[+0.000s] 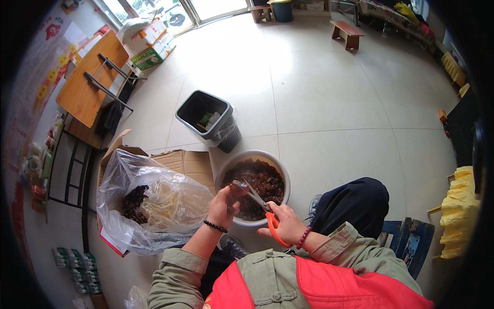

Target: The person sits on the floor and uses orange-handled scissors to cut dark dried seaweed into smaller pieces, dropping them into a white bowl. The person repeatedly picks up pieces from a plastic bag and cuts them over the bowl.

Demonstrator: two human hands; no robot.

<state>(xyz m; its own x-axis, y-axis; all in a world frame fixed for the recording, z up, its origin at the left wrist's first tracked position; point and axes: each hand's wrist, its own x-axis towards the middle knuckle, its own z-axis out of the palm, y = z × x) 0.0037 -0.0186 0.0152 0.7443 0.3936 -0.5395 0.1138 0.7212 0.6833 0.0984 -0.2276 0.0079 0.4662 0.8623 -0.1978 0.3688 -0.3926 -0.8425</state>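
Observation:
Over a white basin point(286, 185) on the floor, my left hand point(222, 206) pinches a small reddish-brown translucent piece point(238, 188), possibly dried fruit. My right hand point(285, 223) grips scissors with orange handles point(273, 230), their blades parted at that piece. Many dark brown, glossy pieces point(266, 175) fill much of the basin. To the left, a cardboard box point(185, 164) lined with a clear plastic bag point(123, 162) holds more dark pieces point(135, 204), darker than those in the basin.
Just beyond the basin stands a grey trash bin point(227, 133) with a bag and some waste. A folding table point(94, 79) leans at the left wall near stacked cartons point(152, 44). A small wooden stool point(347, 33) stands far right, and a yellow-covered stool point(457, 212) nearer right.

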